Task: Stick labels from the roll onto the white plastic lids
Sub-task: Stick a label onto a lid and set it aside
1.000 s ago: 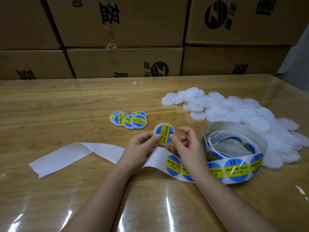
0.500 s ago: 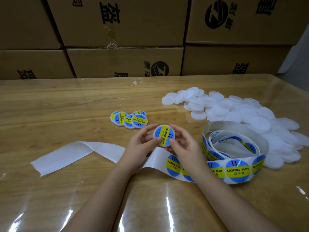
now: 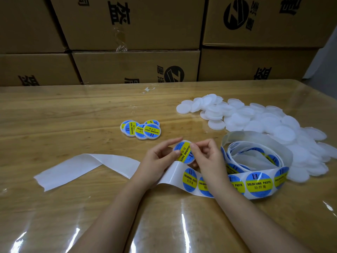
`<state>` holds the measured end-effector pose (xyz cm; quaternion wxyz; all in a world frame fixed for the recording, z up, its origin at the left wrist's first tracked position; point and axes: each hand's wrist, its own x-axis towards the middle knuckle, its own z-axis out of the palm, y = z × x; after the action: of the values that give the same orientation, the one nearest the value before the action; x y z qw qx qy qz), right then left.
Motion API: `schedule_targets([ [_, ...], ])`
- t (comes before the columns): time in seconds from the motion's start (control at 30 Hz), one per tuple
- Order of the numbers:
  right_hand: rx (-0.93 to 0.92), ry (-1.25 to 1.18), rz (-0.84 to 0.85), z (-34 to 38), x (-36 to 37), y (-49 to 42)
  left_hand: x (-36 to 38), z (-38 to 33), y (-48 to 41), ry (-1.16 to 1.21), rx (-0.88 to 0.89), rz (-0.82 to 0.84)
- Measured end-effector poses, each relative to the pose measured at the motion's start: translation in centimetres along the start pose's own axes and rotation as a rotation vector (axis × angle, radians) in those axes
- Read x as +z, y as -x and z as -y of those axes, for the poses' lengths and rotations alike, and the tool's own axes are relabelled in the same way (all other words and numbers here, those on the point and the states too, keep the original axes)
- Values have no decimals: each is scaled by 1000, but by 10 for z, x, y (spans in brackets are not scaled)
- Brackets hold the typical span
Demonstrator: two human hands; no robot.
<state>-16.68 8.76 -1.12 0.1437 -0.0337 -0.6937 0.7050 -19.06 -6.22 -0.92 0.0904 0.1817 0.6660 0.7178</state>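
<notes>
Left hand (image 3: 156, 158) and right hand (image 3: 208, 158) pinch one labelled lid (image 3: 184, 153), seemingly tilted.

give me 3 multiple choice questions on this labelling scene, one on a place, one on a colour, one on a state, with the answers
1. Where do the labelled lids lie on the table?
A. beyond the left hand, left of the plain lid pile
B. inside the coil of labels
C. on top of the boxes

2. What colour is the band reading SOLDERING PASTE on the label roll?
A. red
B. yellow
C. green

3. What state is the held lid in?
A. bare and white
B. labelled, pinched by both hands
C. flat on the wood, untouched

Answers:
1 A: the cluster sits past the left fingertips, with the plain pile to its right.
2 B: each blue label has a yellow band.
3 B: the left hand and right hand each have a thumb on its labelled face.
</notes>
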Motion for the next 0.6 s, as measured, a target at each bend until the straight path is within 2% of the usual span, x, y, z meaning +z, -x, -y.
schedule_targets([
  [0.3,-22,230,1,-1,3,1,2,3,-1,-217,52,20],
  [0.43,-14,207,4,0,4,1,2,2,0,-179,31,10],
  [0.6,38,82,-15,-3,2,-2,2,0,-1,18,-63,-51],
])
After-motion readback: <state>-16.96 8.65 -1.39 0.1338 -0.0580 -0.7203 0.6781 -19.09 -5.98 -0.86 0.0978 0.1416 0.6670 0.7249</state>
